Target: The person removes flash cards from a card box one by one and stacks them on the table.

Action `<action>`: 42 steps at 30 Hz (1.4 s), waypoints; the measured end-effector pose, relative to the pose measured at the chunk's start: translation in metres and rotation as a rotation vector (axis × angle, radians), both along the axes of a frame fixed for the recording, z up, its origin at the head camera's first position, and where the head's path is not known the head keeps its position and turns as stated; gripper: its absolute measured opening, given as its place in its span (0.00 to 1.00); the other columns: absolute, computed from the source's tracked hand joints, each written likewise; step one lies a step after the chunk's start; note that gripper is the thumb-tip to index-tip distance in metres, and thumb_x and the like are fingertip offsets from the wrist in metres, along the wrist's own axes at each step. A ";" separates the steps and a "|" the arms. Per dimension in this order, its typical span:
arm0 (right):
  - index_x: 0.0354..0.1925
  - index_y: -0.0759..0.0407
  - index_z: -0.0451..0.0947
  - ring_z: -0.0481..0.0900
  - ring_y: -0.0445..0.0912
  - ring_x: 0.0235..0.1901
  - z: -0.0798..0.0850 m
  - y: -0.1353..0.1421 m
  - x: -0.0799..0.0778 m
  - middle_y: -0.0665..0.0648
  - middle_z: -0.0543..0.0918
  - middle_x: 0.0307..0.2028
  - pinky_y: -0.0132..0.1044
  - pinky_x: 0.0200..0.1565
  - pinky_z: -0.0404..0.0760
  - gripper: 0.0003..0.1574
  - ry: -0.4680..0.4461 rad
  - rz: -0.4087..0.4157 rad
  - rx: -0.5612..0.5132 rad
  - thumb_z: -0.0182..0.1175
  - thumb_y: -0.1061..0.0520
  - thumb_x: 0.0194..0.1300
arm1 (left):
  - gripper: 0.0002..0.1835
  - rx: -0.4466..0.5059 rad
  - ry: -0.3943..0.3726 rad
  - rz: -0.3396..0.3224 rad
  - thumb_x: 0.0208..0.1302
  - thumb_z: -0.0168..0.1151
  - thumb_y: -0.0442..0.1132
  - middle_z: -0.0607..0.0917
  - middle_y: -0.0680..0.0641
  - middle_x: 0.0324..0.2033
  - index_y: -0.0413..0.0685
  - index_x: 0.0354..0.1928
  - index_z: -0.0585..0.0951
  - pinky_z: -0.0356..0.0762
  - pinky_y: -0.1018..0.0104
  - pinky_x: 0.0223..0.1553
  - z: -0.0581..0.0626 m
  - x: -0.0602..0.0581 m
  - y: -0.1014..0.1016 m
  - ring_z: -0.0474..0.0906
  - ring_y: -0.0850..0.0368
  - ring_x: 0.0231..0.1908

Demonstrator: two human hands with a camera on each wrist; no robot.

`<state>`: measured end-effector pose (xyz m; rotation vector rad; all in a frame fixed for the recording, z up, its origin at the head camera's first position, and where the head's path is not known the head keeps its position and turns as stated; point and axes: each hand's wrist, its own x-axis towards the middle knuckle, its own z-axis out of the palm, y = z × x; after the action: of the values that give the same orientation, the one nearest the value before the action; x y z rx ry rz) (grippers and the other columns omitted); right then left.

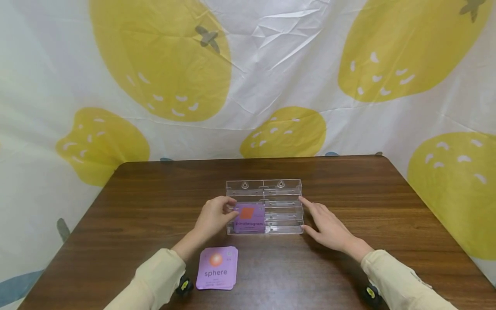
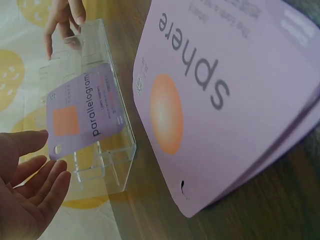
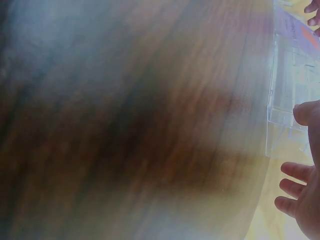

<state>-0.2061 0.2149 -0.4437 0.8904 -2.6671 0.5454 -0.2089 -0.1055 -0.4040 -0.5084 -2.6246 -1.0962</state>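
A clear plastic rack (image 1: 283, 217) with two columns of stepped pockets stands on the table. In its front left part leans a purple card (image 1: 249, 219) printed "parallelogram". My left hand (image 1: 214, 214) pinches that card's left edge, near its punched hole, as the left wrist view shows. Thumb and fingers of my right hand (image 1: 327, 224) are spread along the rack's right side and touch it; they look fairly straight in the right wrist view. A stack of purple cards (image 1: 217, 268), "sphere" on top, lies closer to me, beside my left forearm.
The brown wooden table (image 1: 155, 193) extends around the rack. Behind it hangs a white curtain (image 1: 186, 142) with yellow fruit prints. A black wrist device (image 1: 184, 285) sits at the left cuff, and a similar one (image 1: 373, 295) at the right.
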 end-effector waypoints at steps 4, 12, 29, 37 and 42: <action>0.67 0.59 0.50 0.68 0.55 0.54 0.001 -0.001 0.000 0.62 0.69 0.57 0.50 0.53 0.69 0.47 -0.001 0.003 -0.005 0.63 0.54 0.56 | 0.13 0.011 -0.012 0.006 0.46 0.69 0.33 0.84 0.44 0.31 0.38 0.36 0.81 0.79 0.66 0.30 -0.001 -0.001 0.001 0.81 0.57 0.27; 0.67 0.60 0.50 0.67 0.55 0.54 0.002 -0.001 0.000 0.62 0.69 0.57 0.51 0.53 0.69 0.47 -0.005 0.001 -0.005 0.63 0.54 0.56 | 0.09 0.134 -0.081 -0.004 0.44 0.68 0.28 0.84 0.44 0.28 0.39 0.32 0.81 0.79 0.69 0.28 -0.002 -0.001 0.000 0.81 0.55 0.26; 0.68 0.58 0.49 0.68 0.55 0.54 0.000 -0.001 0.001 0.63 0.70 0.56 0.51 0.53 0.69 0.48 -0.005 -0.008 -0.006 0.62 0.54 0.56 | 0.10 0.439 -0.322 -0.098 0.47 0.62 0.21 0.83 0.37 0.30 0.28 0.34 0.78 0.78 0.70 0.31 -0.015 -0.008 -0.005 0.80 0.56 0.28; 0.68 0.58 0.49 0.68 0.55 0.54 -0.001 -0.001 0.001 0.62 0.69 0.57 0.51 0.53 0.69 0.48 -0.014 -0.011 -0.006 0.62 0.54 0.56 | 0.09 0.495 -0.353 -0.102 0.50 0.62 0.23 0.83 0.39 0.29 0.27 0.35 0.77 0.76 0.74 0.29 -0.016 -0.007 -0.004 0.76 0.63 0.25; 0.68 0.59 0.48 0.68 0.56 0.54 0.000 -0.001 0.001 0.63 0.69 0.57 0.51 0.53 0.69 0.48 -0.013 -0.006 -0.005 0.63 0.54 0.56 | 0.09 0.520 -0.366 -0.123 0.51 0.61 0.24 0.83 0.40 0.28 0.26 0.36 0.77 0.77 0.71 0.29 -0.017 -0.008 -0.006 0.76 0.63 0.25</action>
<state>-0.2054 0.2141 -0.4438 0.8798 -2.6776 0.5580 -0.2166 -0.1114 -0.4209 -0.3826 -2.4528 -1.9927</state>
